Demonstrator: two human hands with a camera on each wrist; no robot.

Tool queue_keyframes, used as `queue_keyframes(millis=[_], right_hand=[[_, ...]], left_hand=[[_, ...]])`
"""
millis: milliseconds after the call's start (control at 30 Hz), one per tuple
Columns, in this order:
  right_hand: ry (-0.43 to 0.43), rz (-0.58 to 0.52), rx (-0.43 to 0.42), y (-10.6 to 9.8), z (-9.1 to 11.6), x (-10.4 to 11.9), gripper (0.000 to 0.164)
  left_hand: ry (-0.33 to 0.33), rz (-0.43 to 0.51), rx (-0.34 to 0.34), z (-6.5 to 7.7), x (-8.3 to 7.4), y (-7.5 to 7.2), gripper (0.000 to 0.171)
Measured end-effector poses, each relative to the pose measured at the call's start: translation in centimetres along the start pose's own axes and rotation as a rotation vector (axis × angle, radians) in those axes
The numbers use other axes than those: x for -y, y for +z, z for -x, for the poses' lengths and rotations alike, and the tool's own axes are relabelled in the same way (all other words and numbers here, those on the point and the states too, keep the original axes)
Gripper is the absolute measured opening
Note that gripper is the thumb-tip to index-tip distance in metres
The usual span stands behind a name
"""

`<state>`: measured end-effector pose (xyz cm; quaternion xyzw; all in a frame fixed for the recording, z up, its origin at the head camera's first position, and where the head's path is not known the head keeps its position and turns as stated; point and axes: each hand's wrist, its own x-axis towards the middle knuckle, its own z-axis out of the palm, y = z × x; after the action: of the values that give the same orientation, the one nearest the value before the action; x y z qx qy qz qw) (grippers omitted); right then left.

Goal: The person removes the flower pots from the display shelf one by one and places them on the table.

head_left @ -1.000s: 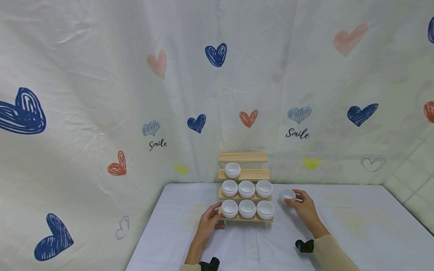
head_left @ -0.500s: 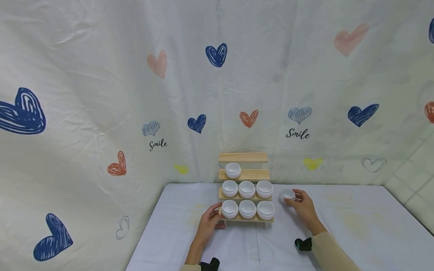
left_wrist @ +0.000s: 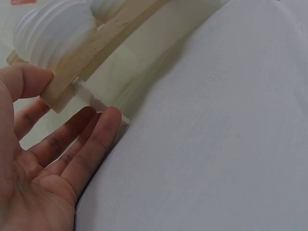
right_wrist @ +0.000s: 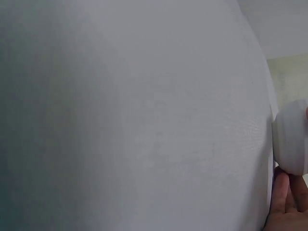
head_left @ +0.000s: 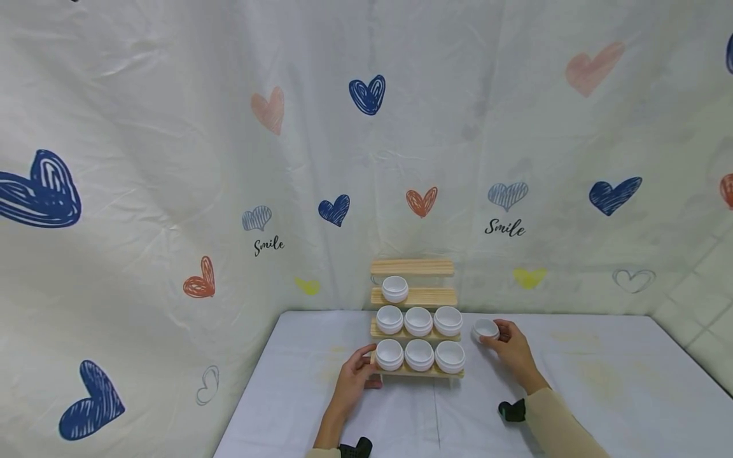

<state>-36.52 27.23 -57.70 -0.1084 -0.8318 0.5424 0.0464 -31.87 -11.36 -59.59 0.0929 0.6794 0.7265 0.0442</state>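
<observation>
A tiered wooden rack [head_left: 424,296] stands at the back of the table, its steps rising away from me. White bowls fill the two lower steps, with one bowl [head_left: 395,289] at the left of the step above; the top step is bare. My left hand [head_left: 350,383] grips the left end of the lowest step, the thumb on the wood's edge in the left wrist view [left_wrist: 33,79]. Right of the rack, my right hand [head_left: 513,356] holds another white bowl [head_left: 485,329] by its right side. In the right wrist view that bowl [right_wrist: 291,137] is partly cut off.
A white cloth [head_left: 572,394] covers the table, wrinkled and faintly stained. Behind it hangs a pale curtain [head_left: 446,140] printed with hearts. Dark straps [head_left: 512,411] sit at both wrists.
The head view has shifted very slightly. Both hands keep their places, the left at the rack and the right at the bowl; the right forearm has moved a little to the left.
</observation>
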Motion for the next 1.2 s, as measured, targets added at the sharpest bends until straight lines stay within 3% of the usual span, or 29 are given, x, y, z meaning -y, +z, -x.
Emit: queue_keyframes(millis=[633, 1200], right_hand=[[-0.056, 0.064, 0.057, -0.71, -0.35, -0.35, 0.072], [-0.057, 0.063, 0.063, -0.74, -0.53, -0.56, 0.071]], left_hand=[[-0.006, -0.010, -0.002, 0.01, -0.05, 0.09, 0.048], [0.000, -0.015, -0.005, 0.00, -0.07, 0.24, 0.048]])
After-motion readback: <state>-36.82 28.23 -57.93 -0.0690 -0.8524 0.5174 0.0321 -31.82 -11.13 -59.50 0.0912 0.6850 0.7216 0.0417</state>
